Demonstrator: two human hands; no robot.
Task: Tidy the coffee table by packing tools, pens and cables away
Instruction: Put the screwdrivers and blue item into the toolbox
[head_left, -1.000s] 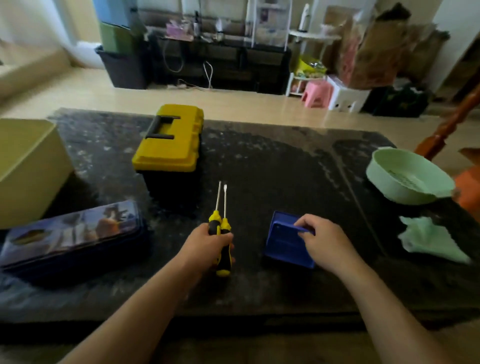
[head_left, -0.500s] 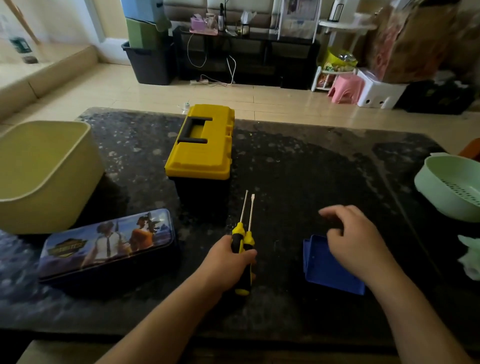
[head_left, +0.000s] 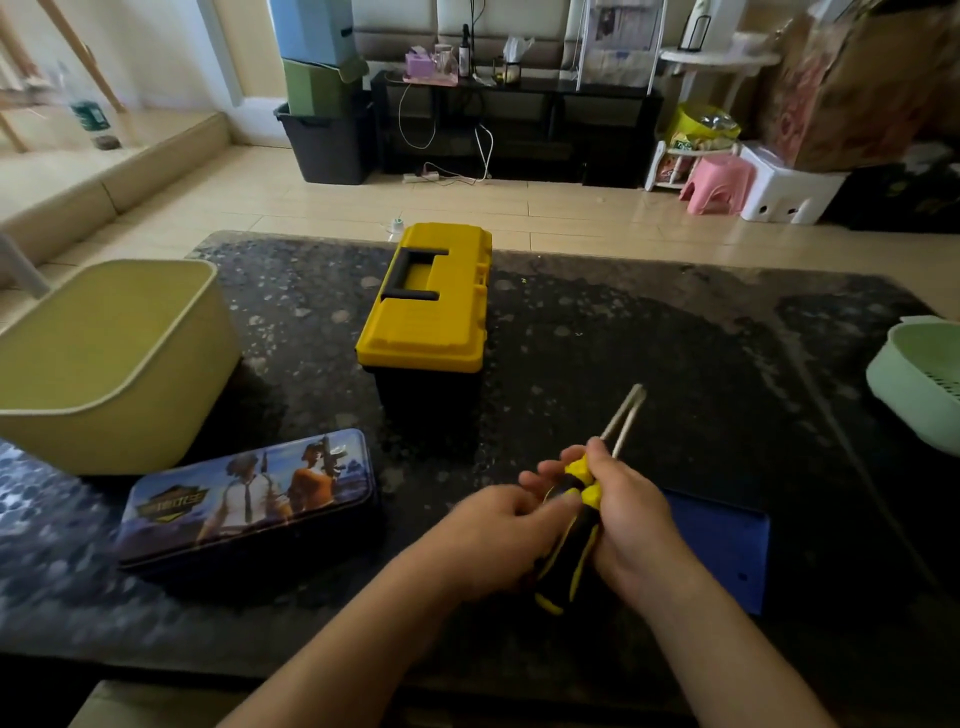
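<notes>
Two yellow-and-black screwdrivers (head_left: 571, 540) are held together above the dark coffee table (head_left: 649, 343), their metal shafts pointing up and to the right. My left hand (head_left: 493, 535) grips the handles from the left, and my right hand (head_left: 628, 525) grips them from the right. A shut toolbox (head_left: 426, 317) with a yellow lid and black handle stands just beyond my hands. A blue tray (head_left: 722, 545) lies flat on the table, partly hidden behind my right hand.
A printed tin pencil case (head_left: 249, 499) lies at the near left. Behind it stands a pale yellow bin (head_left: 104, 358). A green colander (head_left: 919, 384) sits at the table's right edge. Floor, stools and shelves lie beyond the table.
My right hand left the blue tray and moved left onto the screwdrivers. Both hands lifted the screwdrivers off the table and tilted them rightward.
</notes>
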